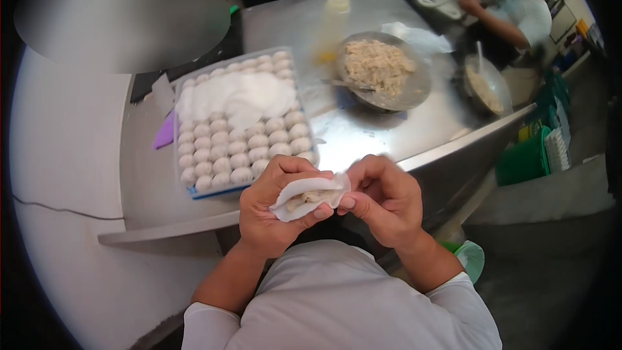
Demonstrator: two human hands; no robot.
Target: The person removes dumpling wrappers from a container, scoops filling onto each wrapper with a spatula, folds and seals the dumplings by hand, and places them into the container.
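Between my two hands, in front of my chest, is a half-folded dumpling (pixel 308 197): a white round wrapper with pale chopped filling showing in its open side. My left hand (pixel 273 202) is closed around the wrapper's left part, with the thumb along its lower edge. At the right end, the fingers and thumb of my right hand (pixel 385 198) pinch the edge, which looks gathered there. Just beyond my left hand lies a tray (pixel 179 172) with rows of round white dumplings (pixel 220 149). A white cloth or sheet (pixel 236 96) covers some of them.
On the steel table (pixel 414 149) stands a metal bowl (pixel 420 87) of pale filling (pixel 378 65) with a utensil in it. A blurred bottle (pixel 334 23) is behind it. Another bowl (pixel 492 94) sits near a co-worker (pixel 518 19) at the right. A green bin (pixel 525 159) stands below.
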